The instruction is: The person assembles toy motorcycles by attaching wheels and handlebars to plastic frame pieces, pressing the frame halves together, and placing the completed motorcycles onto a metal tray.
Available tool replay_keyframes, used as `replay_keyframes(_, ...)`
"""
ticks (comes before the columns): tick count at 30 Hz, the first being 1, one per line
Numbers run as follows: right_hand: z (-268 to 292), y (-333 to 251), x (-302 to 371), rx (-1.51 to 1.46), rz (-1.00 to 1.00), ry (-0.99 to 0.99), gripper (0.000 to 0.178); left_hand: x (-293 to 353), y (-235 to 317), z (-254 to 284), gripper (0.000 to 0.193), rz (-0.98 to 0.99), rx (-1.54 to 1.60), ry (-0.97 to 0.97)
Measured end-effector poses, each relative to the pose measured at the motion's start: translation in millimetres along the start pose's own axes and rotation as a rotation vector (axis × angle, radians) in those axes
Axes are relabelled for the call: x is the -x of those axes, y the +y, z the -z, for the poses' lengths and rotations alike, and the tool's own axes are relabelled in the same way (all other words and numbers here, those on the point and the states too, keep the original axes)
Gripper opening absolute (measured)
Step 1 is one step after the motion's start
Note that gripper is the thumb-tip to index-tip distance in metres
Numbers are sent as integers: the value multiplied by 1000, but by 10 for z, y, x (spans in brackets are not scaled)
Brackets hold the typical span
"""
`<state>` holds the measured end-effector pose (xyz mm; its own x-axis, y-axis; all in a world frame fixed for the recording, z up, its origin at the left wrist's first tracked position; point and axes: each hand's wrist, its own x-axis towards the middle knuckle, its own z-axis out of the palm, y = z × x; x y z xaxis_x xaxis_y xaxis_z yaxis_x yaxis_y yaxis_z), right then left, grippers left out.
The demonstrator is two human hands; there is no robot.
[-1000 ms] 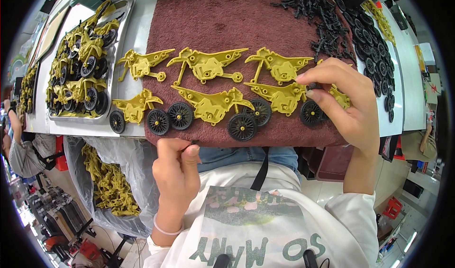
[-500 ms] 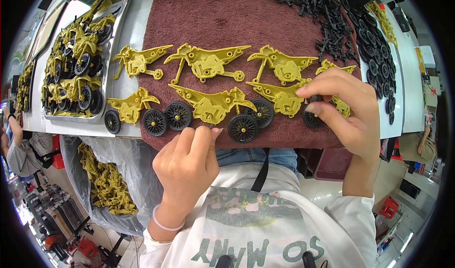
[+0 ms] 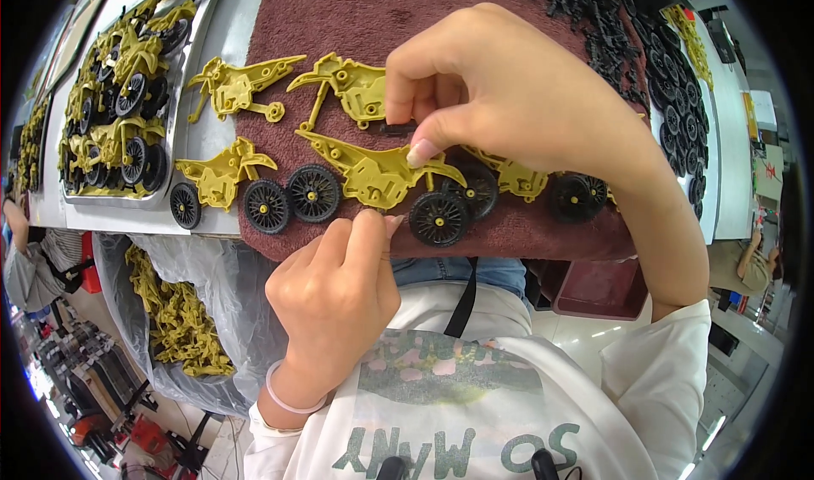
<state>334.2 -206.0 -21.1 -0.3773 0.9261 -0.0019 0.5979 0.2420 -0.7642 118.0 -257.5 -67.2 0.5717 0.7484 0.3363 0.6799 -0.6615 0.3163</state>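
Note:
A yellow toy motorcycle body half [image 3: 373,175] lies in the middle of the near row, with black spoked wheels [image 3: 438,219] at its ends. Just below its lower edge, my left hand [image 3: 335,285] is closed in a pinch; whatever it grips is hidden. Above the same half, my right hand [image 3: 500,98] pinches a small black plastic part [image 3: 397,129], its thumb tip over the yellow piece. A second body half [image 3: 356,86] in the far row is partly covered by my right hand. Further halves lie to the left [image 3: 225,175] and right [image 3: 519,179].
A metal tray [image 3: 157,193] of assembled yellow motorcycles stands at the left. Below it is a plastic-lined bin [image 3: 191,323] of yellow parts. Small black parts [image 3: 593,39] are heaped on the brown towel [image 3: 339,13] at far right, beside piled black wheels [image 3: 674,98].
My right hand has moved left from the right-hand body half to above the middle one, carrying the small black part. My left hand has stayed at nearly the same place.

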Motion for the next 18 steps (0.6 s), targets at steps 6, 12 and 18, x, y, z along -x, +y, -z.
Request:
replay_keyframes(6, -71, -30, -81, 173, -73, -54, 22, -18, 6, 18, 19, 37, 63, -51)
replay_keyframes(12, -123, -79, -52, 430, -39, -51, 25, -41, 2, 45, 11, 97, 144, -120)
replay_keyframes(18, -200, -42, 3, 382, 43, 58, 25, -73, 26, 70, 9, 130, 150, -158)
